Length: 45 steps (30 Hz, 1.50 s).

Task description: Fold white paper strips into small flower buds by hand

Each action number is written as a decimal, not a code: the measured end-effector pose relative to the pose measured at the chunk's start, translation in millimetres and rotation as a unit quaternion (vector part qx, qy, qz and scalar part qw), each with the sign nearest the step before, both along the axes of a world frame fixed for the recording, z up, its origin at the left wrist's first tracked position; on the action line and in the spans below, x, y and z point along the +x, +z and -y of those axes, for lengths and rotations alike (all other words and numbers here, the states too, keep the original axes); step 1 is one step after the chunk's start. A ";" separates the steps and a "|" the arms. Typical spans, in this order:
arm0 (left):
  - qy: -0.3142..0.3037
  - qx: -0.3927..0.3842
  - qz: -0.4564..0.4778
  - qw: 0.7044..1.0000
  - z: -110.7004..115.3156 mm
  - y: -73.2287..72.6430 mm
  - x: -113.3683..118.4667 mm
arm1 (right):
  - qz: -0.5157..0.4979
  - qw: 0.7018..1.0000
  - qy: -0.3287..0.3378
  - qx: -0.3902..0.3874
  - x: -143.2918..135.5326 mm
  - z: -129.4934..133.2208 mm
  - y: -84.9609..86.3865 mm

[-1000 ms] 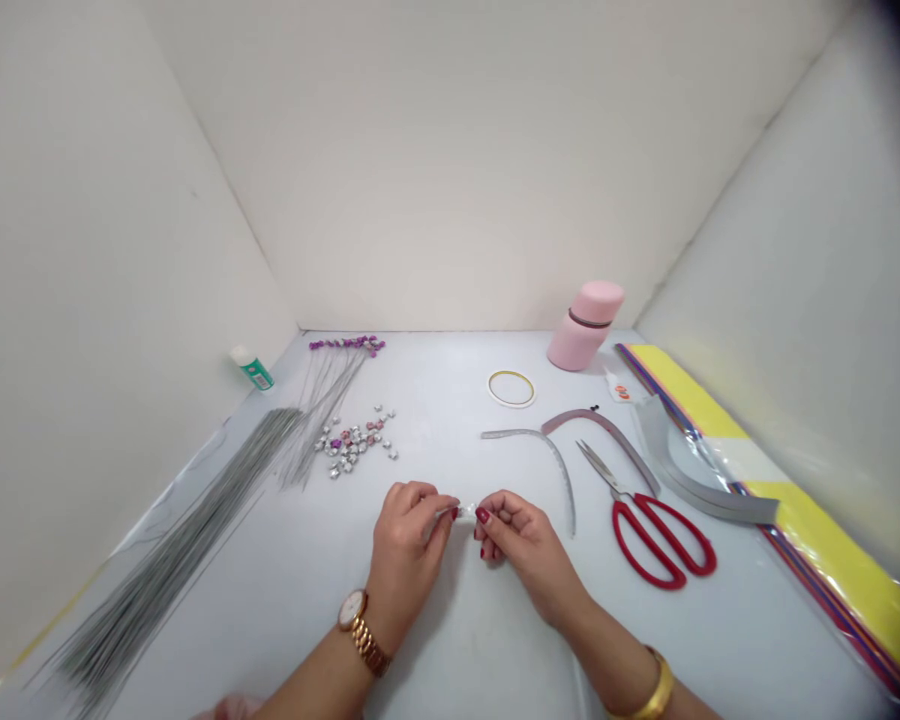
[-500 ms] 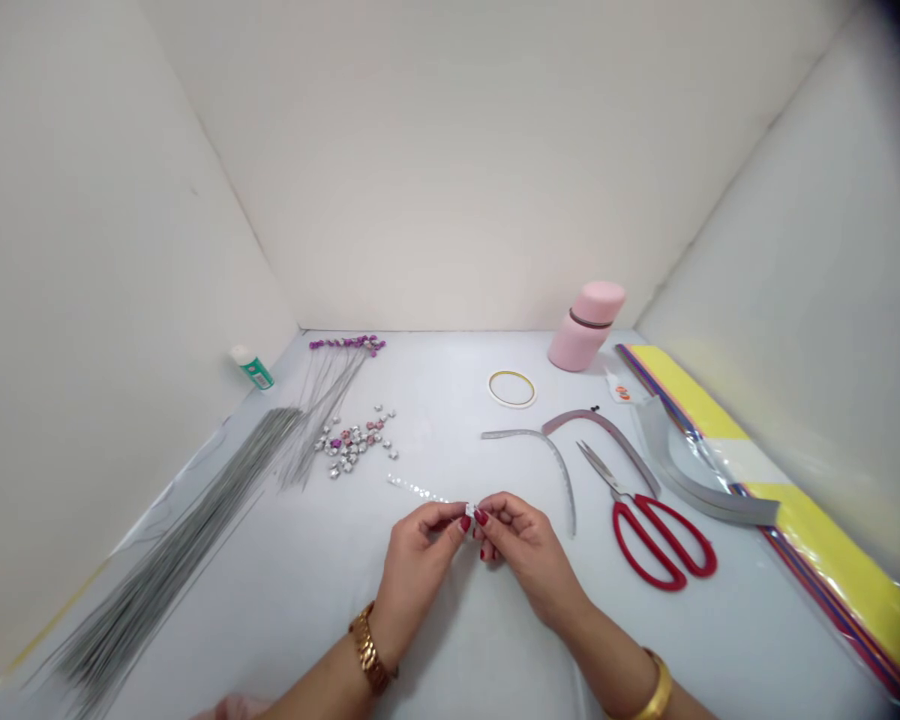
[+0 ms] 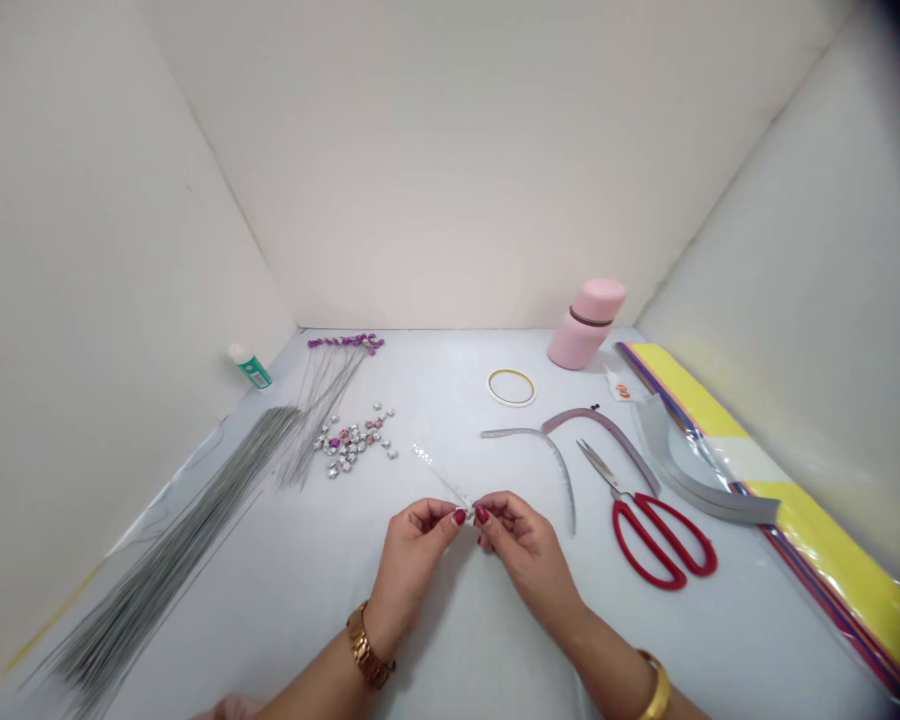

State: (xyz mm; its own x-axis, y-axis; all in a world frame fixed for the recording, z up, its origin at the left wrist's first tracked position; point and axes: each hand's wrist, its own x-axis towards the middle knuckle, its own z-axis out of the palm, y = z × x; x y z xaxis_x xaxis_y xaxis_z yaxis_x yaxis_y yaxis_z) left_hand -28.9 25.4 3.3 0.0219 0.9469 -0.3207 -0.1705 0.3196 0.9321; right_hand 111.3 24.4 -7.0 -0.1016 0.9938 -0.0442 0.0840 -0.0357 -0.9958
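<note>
A thin silvery paper strip [image 3: 442,480] runs up and to the left from between my fingertips, its far part dotted with bright spots. Its near end is folded into a small piece, mostly covered by my fingers. My left hand [image 3: 420,545] pinches this strip from the left, thumb against forefinger. From the right, my right hand [image 3: 521,540] pinches the same folded end, the two thumbs almost touching. Small folded stars [image 3: 352,447], mostly silver with some pink and purple, lie in a loose pile beyond my left hand.
Red-handled scissors [image 3: 649,540] and curved grey strips [image 3: 559,460] lie right of my hands. A pink bottle [image 3: 586,325] and tape ring [image 3: 511,388] stand farther back. Wire stems [image 3: 187,530] and a glue stick [image 3: 250,367] are left; yellow paper packs [image 3: 817,520] line the right.
The strip's free end has swung up and away from me, so it now points more steeply. Both hands stay pinched on the folded end, with the fingers slightly shifted.
</note>
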 end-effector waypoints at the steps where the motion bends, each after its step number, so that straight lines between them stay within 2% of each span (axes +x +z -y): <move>1: 0.003 -0.006 0.001 1.000 -0.3 0.0 -0.1 | 0.031 0.999 -0.009 0.042 0.3 -0.4 1.7; 3: 0.006 -0.011 0.009 1.000 -0.5 -0.9 -0.5 | 0.087 0.989 0.005 0.116 0.9 -0.7 4.3; 5: 0.005 -0.009 0.019 1.000 -0.3 -2.2 -0.8 | 0.118 0.983 0.039 0.132 1.3 0.0 5.5; 7: 0.002 -0.003 0.023 1.000 -0.1 -3.2 -1.1 | 0.118 0.987 0.056 0.090 1.3 1.6 5.6; 10: -0.002 0.006 0.008 1.000 -0.4 -3.3 -1.4 | 0.080 0.996 0.047 0.009 0.2 3.7 6.0; 13: -0.006 0.025 -0.038 0.999 -1.2 -2.9 -1.7 | 0.008 0.997 0.040 -0.060 -2.3 4.4 7.7; 17: -0.017 0.074 -0.126 0.989 -0.1 -2.9 -3.0 | -0.092 0.984 0.036 -0.146 -5.2 4.2 9.8; 20: -0.024 0.165 -0.218 0.962 2.1 -1.5 -5.3 | -0.140 0.975 0.035 -0.170 -5.9 4.2 11.4; 24: -0.048 0.299 -0.309 0.902 2.6 -0.5 -9.7 | -0.169 0.968 0.038 -0.180 -6.1 4.2 13.8; 28: -0.081 0.346 -0.325 0.877 0.5 -3.5 -13.3 | -0.162 0.969 0.026 -0.186 -6.2 3.8 12.7; 32: -0.102 0.334 -0.308 0.885 -0.8 -4.8 -13.7 | -0.164 0.969 0.020 -0.181 -4.7 3.0 8.9; 35: -0.104 0.288 -0.261 0.916 -1.4 -4.1 -11.4 | -0.171 0.969 0.009 -0.177 -3.8 2.4 7.4; 38: -0.085 0.179 -0.146 0.969 -2.2 -5.0 -7.6 | -0.162 0.971 0.011 -0.175 -4.8 2.7 8.0; 40: -0.073 0.108 -0.061 0.990 -2.5 -6.6 -5.0 | -0.153 0.973 0.016 -0.170 -6.2 3.5 8.2; 42: -0.066 0.070 0.007 0.995 -2.2 -8.0 -2.7 | -0.147 0.977 0.020 -0.157 -7.2 4.5 7.4; 45: -0.073 0.053 0.066 0.994 -0.8 -8.2 -0.6 | -0.129 0.982 0.023 -0.134 -7.3 5.3 5.4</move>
